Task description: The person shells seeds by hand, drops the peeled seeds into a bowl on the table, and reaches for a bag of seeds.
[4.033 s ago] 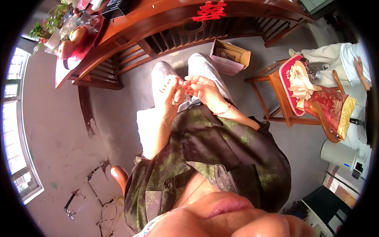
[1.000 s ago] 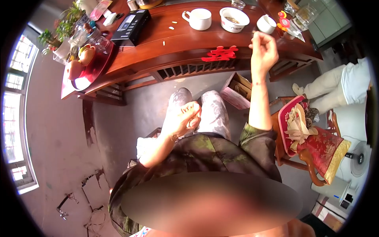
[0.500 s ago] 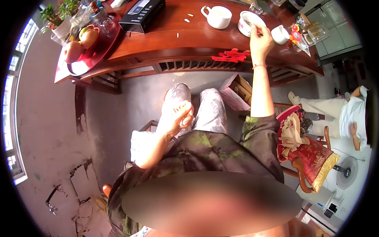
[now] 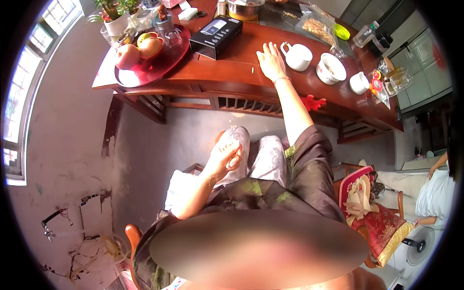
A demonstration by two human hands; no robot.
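My right hand (image 4: 271,63) lies on the reddish wooden table (image 4: 227,72), fingers apart, just left of a white mug (image 4: 297,57). My left hand (image 4: 225,158) is curled above my knee; whatever lies inside its fingers is hidden. Right of the mug stands a white bowl (image 4: 331,68) with small bits in it, and beyond that a small white cup (image 4: 359,83). A small pale piece (image 4: 252,70) sits left of my right hand. The black box (image 4: 216,36) lies further left on the table.
A red tray (image 4: 159,72) with fruit stands at the table's left end. A bag of food (image 4: 316,26) lies at the back. On the right, a chair holds a red cushion (image 4: 379,232) and a hat (image 4: 358,195). A person (image 4: 432,193) stands behind it.
My right hand has moved left from the bowl to the tabletop beside the mug, and its fingers have spread. My left hand remains curled over my lap. The view has shifted.
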